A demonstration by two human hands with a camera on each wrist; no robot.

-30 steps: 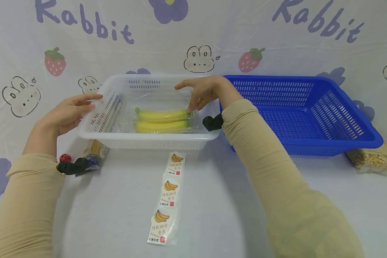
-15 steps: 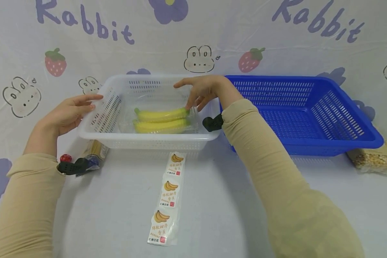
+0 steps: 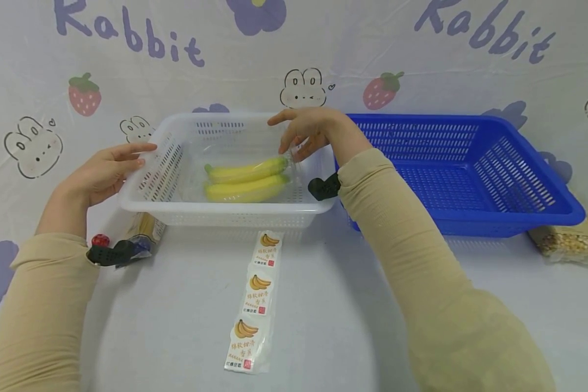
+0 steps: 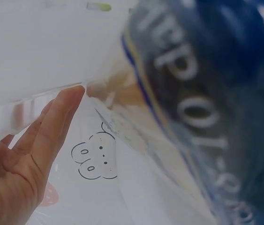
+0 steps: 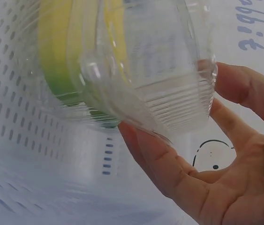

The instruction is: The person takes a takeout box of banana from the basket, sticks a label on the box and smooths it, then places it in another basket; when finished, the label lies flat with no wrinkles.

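In the head view, a white basket (image 3: 220,207) holds a clear plastic box (image 5: 169,89) with two yellow bananas (image 3: 247,189) inside. My right hand (image 3: 310,132) pinches the right end of this box between thumb and fingers. In the right wrist view that end is tilted up off the basket's bottom. My left hand (image 3: 94,175) rests at the white basket's left rim. Its fingers (image 4: 52,131) lie straight against the basket's outer side in the left wrist view.
To the right stands a blue basket (image 3: 446,188). A strip of banana stickers (image 3: 257,294) lies in front. A blue-and-clear packet (image 3: 144,234) and a red ball (image 3: 100,240) are at the left. A bag of grains (image 3: 573,239) lies at the right.
My right hand has moved slightly upward, raising the right end of the plastic box. The bananas now slant up toward the right. My left hand stays in place.
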